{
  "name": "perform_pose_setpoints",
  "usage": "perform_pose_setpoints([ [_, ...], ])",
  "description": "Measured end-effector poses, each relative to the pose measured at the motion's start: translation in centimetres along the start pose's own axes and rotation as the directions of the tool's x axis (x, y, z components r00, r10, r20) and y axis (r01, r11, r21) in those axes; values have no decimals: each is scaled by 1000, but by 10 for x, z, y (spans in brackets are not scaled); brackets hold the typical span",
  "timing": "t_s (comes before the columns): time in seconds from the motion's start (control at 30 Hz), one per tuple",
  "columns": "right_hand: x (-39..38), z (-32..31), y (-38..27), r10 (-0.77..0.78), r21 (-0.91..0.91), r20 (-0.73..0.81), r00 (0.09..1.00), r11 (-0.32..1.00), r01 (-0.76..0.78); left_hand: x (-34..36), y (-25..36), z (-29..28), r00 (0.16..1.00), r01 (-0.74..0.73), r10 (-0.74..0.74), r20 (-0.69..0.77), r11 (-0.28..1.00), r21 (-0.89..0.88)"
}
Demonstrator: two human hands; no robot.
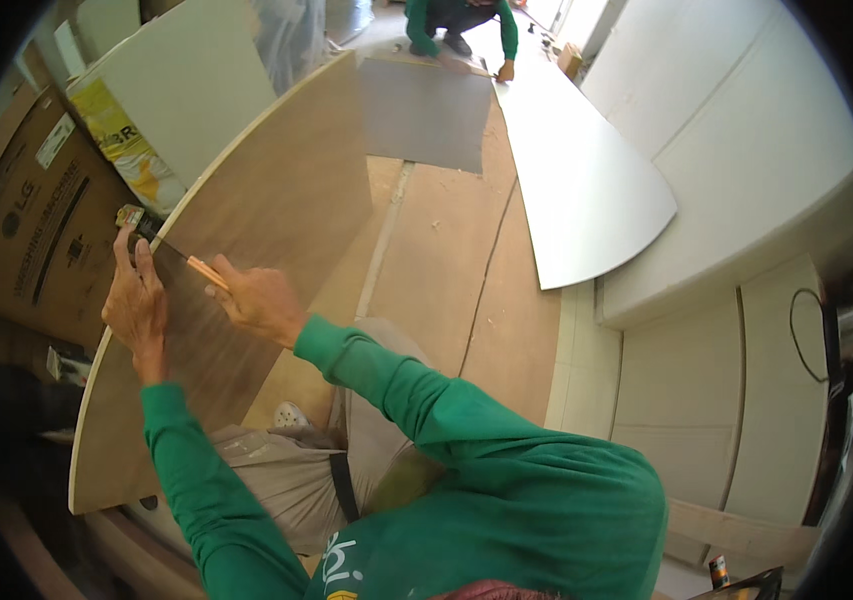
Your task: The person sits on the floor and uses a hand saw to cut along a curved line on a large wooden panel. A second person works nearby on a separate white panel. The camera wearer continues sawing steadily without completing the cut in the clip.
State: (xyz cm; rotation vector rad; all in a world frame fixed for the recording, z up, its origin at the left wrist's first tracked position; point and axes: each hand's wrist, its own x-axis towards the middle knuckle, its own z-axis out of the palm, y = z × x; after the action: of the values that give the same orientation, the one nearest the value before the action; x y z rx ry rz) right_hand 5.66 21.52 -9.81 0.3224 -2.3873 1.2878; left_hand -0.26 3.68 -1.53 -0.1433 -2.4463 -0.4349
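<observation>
My left hand (138,305) is at the edge of a large curved wooden panel (276,190) on the left. Its thumb and fingers close around a small dark object (149,228) with a pale, yellowish top, whose kind I cannot make out. My right hand (261,302) is closed around an orange-handled tool (208,271) with a thin dark shaft. The shaft points up and left, toward the small dark object at the panel's rim. Where its tip ends is too small to tell. The panel stands tilted on edge beside my legs.
A brown cardboard box (41,215) and a pale board (186,80) stand beyond the panel. Brown sheets (446,240) cover the floor, with a grey sheet (426,110) on them. At the far end, a crouching co-worker (461,20) touches a white curved panel (586,180).
</observation>
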Motion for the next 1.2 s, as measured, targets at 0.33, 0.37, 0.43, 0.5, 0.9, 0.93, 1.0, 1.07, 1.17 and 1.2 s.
perform_pose_setpoints([
  [0.33, -132, -158, 22, 155, -194, 110, 982, 972, -132, 28, -36, -15, 946, -65, 21, 323, 990, 126],
  [0.37, -169, -194, 33, 321, -294, 178, 930, 919, -261, 30, -35, -19, 946, -76, 22, 322, 985, 157],
  [0.43, -269, -271, 71, 628, -517, 144, 765, 707, -483, 37, -41, -12, 947, -98, 28, 319, 974, 205],
  [0.5, -400, -349, 94, 642, -835, -30, 766, 405, -373, 41, -36, -5, 950, -120, 61, 306, 977, 177],
  [0.9, -717, -584, -154, 732, -843, -511, -450, -528, 98, 21, -26, -52, 969, -148, 135, 205, 988, 48],
  [0.93, -722, -593, -170, 696, -838, -526, -489, -523, 156, 21, -23, -61, 971, -133, 119, 209, 989, 57],
  [1.0, -723, -608, -195, 658, -836, -526, -539, -517, 185, 23, -15, -69, 976, -180, 180, 126, 984, -6],
  [1.07, -725, -626, -222, 667, -814, -492, -560, -580, 25, 22, -17, -66, 978, -167, 164, 129, 986, 16],
  [1.17, -665, -636, -216, 737, -773, -429, -522, -598, -210, 22, -14, -74, 978, -176, 164, 128, 980, 89],
  [1.2, -609, -624, -215, 768, -760, -427, -477, -591, -270, 21, -21, -82, 979, -172, 155, 134, 976, 131],
])
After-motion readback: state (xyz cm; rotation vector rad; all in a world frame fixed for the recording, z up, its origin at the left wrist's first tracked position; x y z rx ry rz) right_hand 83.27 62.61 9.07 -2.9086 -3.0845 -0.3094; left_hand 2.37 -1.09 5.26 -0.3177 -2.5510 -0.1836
